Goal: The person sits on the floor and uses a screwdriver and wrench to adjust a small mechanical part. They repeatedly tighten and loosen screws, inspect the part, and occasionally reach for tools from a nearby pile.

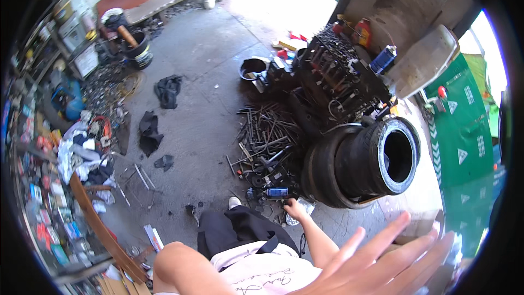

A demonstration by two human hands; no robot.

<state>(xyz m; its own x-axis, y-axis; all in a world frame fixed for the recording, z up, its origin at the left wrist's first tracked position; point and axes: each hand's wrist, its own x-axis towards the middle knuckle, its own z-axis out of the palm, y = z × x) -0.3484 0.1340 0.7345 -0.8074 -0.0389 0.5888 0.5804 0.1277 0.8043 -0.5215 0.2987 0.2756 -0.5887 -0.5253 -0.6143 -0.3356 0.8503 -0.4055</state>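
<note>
My left hand (382,257) is raised close to the camera at the lower right, fingers spread and holding nothing. Its bent elbow shows at the lower left. My right hand (295,210) reaches down to the floor at the near end of a tool pile, its fingers closed; what they grip, if anything, is too small to make out. Just beyond it lies a blue can-shaped thing (277,192). Close by the hand, partly behind my wrist, is a round pale metal piece (292,219). Many metal rods and wrenches (267,128) are heaped farther off.
Stacked black tyres (357,158) stand right of the tools. Behind them is a greasy engine block (344,74) with a blue spray can (383,59). Dark cloths (149,133) lie on the concrete floor. Cluttered shelves (54,207) line the left; a black bucket (137,52) stands farther back.
</note>
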